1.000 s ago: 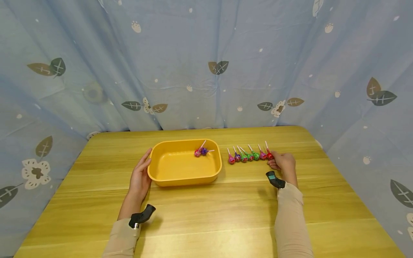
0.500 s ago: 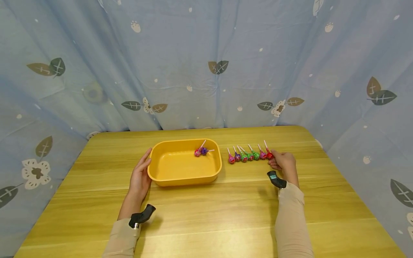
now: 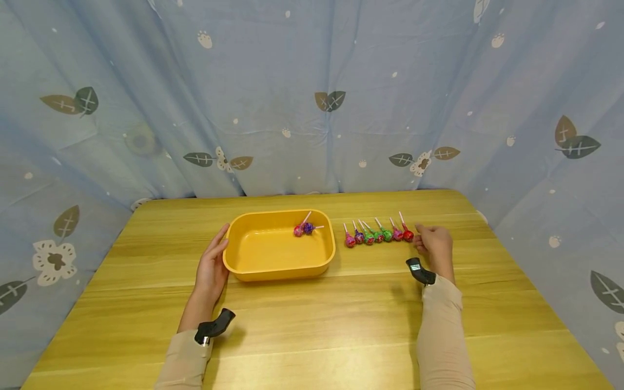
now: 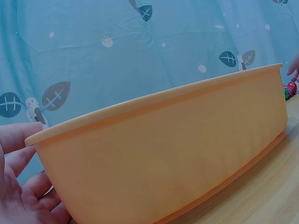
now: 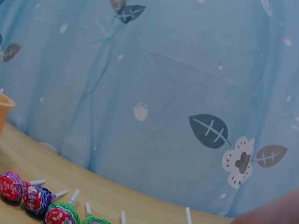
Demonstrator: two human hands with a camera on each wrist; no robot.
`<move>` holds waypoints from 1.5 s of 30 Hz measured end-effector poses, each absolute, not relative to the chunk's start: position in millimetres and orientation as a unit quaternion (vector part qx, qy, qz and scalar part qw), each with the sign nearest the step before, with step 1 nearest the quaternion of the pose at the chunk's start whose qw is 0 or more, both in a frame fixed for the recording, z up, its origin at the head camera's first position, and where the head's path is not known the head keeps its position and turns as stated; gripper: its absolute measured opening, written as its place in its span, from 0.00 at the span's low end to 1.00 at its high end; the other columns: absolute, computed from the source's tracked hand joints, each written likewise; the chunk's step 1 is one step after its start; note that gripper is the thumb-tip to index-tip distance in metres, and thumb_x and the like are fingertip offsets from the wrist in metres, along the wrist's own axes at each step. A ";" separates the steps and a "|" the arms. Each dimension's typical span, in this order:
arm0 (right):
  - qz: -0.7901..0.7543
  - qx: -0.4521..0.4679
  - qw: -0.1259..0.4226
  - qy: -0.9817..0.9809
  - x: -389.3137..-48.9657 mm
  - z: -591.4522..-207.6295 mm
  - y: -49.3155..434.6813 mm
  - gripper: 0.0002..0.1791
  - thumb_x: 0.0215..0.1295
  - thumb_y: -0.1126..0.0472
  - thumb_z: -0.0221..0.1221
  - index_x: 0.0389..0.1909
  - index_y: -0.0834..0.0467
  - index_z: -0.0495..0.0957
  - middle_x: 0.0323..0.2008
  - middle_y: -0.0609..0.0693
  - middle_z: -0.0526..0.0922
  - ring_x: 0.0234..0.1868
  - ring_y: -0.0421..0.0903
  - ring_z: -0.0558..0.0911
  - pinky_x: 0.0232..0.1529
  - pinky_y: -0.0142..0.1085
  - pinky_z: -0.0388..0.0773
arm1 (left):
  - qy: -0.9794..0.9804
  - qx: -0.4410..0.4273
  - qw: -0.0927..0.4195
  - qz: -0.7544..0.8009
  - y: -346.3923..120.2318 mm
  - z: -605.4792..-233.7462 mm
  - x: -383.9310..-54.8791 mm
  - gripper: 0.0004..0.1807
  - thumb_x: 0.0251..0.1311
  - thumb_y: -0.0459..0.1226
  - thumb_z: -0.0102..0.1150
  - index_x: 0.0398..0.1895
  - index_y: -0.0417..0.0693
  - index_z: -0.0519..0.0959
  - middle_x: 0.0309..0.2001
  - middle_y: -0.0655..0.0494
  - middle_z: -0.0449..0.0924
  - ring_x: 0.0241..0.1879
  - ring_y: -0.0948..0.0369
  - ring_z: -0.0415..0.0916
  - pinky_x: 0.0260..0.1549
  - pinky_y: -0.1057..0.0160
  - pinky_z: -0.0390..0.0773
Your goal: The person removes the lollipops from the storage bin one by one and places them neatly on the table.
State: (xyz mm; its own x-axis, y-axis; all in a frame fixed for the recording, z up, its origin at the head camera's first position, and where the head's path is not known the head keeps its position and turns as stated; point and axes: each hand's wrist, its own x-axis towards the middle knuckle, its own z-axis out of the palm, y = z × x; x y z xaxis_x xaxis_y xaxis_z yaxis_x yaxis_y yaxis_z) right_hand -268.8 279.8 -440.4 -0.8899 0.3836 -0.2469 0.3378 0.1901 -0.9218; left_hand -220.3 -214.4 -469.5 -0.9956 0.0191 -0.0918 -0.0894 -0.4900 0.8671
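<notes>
In the head view my left hand [image 3: 211, 273] rests its fingers against the left end of a yellow plastic tub [image 3: 280, 275]. The left wrist view shows the fingers [image 4: 21, 140] touching the tub's rim and outer wall. Inside the tub, at the back right, lie a red-pink lollipop [image 3: 298, 231] and a purple lollipop [image 3: 309, 229]. My right hand [image 3: 436, 246] is just right of a red lollipop [image 3: 408, 236], apart from it, with fingers loosely bent and nothing in them. That lollipop ends a row of several, sticks pointing away.
Pink [image 3: 350, 242], purple [image 3: 359, 238] and green [image 3: 387, 235] wrapped lollipops lie close together right of the tub on the wooden table [image 3: 312, 336]. A blue patterned curtain [image 3: 273, 97] hangs behind the table's far edge.
My right hand has let go of the red lollipop and drawn back slightly to the right. The red lollipop stays at the row's right end. My left hand and the tub are unmoved.
</notes>
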 end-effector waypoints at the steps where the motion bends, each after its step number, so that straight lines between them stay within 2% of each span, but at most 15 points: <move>1: 0.594 -0.235 0.020 -0.769 -269.2 -439.6 279.3 0.25 0.71 0.54 0.54 0.53 0.74 0.72 0.20 0.48 0.80 0.20 0.38 0.79 0.22 0.29 0.78 | 0.504 -0.035 0.031 0.862 -214.9 -469.7 -220.5 0.29 0.75 0.39 0.42 0.77 0.57 0.53 0.76 0.62 0.46 0.71 0.62 0.50 0.62 0.66 0.62; 11: 0.589 -0.210 0.031 -0.779 -269.7 -426.2 270.5 0.24 0.70 0.56 0.55 0.54 0.74 0.71 0.25 0.53 0.80 0.21 0.41 0.79 0.25 0.32 0.79 | 0.501 -0.035 0.031 0.864 -211.8 -467.5 -219.5 0.29 0.75 0.39 0.42 0.77 0.57 0.53 0.76 0.62 0.45 0.71 0.63 0.50 0.59 0.67 0.65; 15: 0.567 -0.188 0.020 -0.802 -272.2 -417.6 256.9 0.25 0.71 0.54 0.54 0.56 0.72 0.72 0.36 0.61 0.82 0.25 0.42 0.81 0.36 0.38 0.83 | 0.504 -0.036 0.031 0.863 -212.0 -465.3 -218.1 0.29 0.76 0.39 0.41 0.77 0.57 0.53 0.76 0.62 0.45 0.71 0.63 0.50 0.59 0.68 0.65; 17: 0.567 -0.166 0.005 -0.807 -273.0 -414.1 248.3 0.26 0.72 0.54 0.53 0.59 0.71 0.70 0.45 0.67 0.80 0.29 0.43 0.83 0.41 0.39 0.82 | 0.506 -0.034 0.031 0.861 -212.4 -465.1 -218.1 0.29 0.76 0.39 0.41 0.77 0.57 0.52 0.76 0.62 0.45 0.71 0.63 0.50 0.60 0.67 0.64; 21: 0.577 -0.129 -0.017 -0.807 -274.4 -409.3 230.8 0.26 0.73 0.54 0.52 0.62 0.70 0.68 0.52 0.70 0.76 0.40 0.51 0.83 0.43 0.39 0.81 | 0.508 -0.030 0.031 0.860 -213.2 -465.7 -218.5 0.29 0.76 0.40 0.42 0.77 0.57 0.53 0.76 0.62 0.45 0.71 0.62 0.50 0.62 0.65 0.62; 25: 0.584 -0.090 -0.035 -0.806 -273.8 -405.5 212.4 0.25 0.74 0.55 0.51 0.62 0.69 0.69 0.53 0.69 0.75 0.49 0.61 0.78 0.46 0.43 0.80 | 0.509 -0.031 0.031 0.860 -213.5 -467.0 -218.9 0.28 0.75 0.40 0.42 0.77 0.58 0.54 0.76 0.62 0.45 0.71 0.62 0.50 0.63 0.65 0.62; 28: 0.598 -0.059 -0.051 -0.798 -274.3 -403.7 198.1 0.25 0.74 0.54 0.51 0.62 0.69 0.69 0.53 0.69 0.75 0.51 0.64 0.76 0.48 0.47 0.79 | 0.508 -0.029 0.030 0.861 -213.3 -468.0 -219.5 0.29 0.75 0.39 0.42 0.77 0.57 0.53 0.76 0.62 0.46 0.71 0.62 0.50 0.62 0.65 0.62; 35: 0.661 0.002 -0.110 -0.743 -275.4 -400.4 161.2 0.25 0.73 0.54 0.53 0.62 0.68 0.68 0.53 0.67 0.75 0.53 0.63 0.76 0.46 0.45 0.80 | 0.509 -0.031 0.026 0.860 -213.7 -470.8 -221.2 0.28 0.76 0.39 0.41 0.77 0.56 0.53 0.76 0.62 0.46 0.71 0.62 0.50 0.61 0.66 0.63; 40: 0.678 0.037 -0.124 -0.723 -273.5 -396.8 133.0 0.25 0.72 0.55 0.55 0.62 0.67 0.69 0.52 0.67 0.76 0.50 0.62 0.78 0.43 0.44 0.81 | 0.507 -0.027 0.024 0.861 -213.6 -470.9 -221.8 0.29 0.76 0.39 0.40 0.77 0.54 0.50 0.76 0.61 0.45 0.71 0.62 0.50 0.59 0.67 0.66; 45: 0.690 0.059 -0.146 -0.707 -273.5 -393.9 104.3 0.24 0.72 0.57 0.55 0.62 0.67 0.68 0.53 0.69 0.75 0.51 0.65 0.77 0.39 0.42 0.82 | 0.511 -0.031 0.025 0.859 -212.3 -468.2 -219.8 0.29 0.76 0.39 0.40 0.77 0.56 0.52 0.76 0.60 0.45 0.71 0.62 0.50 0.57 0.69 0.68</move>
